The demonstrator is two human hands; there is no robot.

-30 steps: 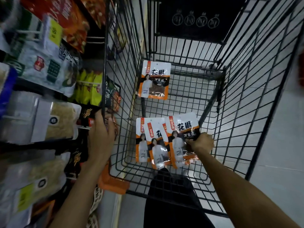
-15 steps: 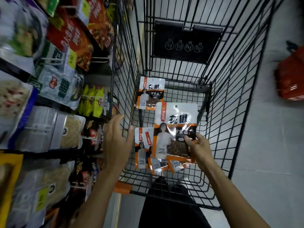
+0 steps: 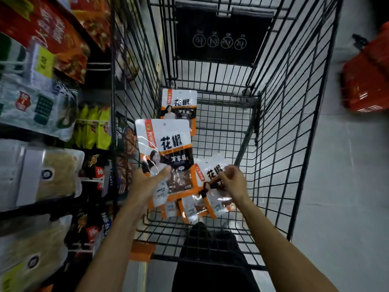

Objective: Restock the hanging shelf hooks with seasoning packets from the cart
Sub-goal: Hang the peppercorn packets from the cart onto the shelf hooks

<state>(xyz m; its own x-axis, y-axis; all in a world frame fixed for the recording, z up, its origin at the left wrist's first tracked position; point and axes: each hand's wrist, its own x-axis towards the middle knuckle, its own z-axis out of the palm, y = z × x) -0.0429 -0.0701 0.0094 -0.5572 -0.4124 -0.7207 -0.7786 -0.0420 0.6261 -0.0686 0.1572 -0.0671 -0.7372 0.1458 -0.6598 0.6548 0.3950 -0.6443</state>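
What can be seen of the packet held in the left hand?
The packet is a glossy, flat plastic pouch: white top with a hang hole, an orange vertical label, bold black characters, an orange band, and a clear window showing reddish-brown contents. It is held roughly upright, facing the camera, over the cart. The left hand grips its lower left, thumb across the front.

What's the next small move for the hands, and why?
Likely lift the right hand with its second Sichuan pepper packet up beside the raised Sichuan pepper packet that the left hand holds; each hand already grips one, and the shelf hooks hang to the left.
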